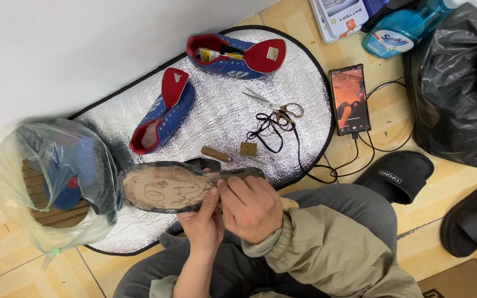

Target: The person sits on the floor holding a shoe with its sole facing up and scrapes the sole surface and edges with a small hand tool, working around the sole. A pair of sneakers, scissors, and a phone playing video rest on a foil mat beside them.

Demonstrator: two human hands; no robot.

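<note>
Both hands (233,212) clamped on shoe sole (164,187) | blue spray bottle (401,27) top right

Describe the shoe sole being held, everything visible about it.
The shoe sole is flat and dark-rimmed, with a worn tan inner face turned up, marked by faint scuffs. It lies lengthwise left to right above the silver mat. The left hand grips its near edge; the right hand pinches its right end.

Beige tiled floor (305,19) carries round silver quilted foil mat (216,118) with black rim. On mat: two blue-red high-top shoes (164,113) (233,55), metal scissors (274,104), black cord (269,129), wooden-handled awl (216,154). On floor right: smartphone (349,100), black slides (397,175), black rubbish bag (459,83), blue spray bottle (401,27). Left: clear plastic bag (51,182).
</note>
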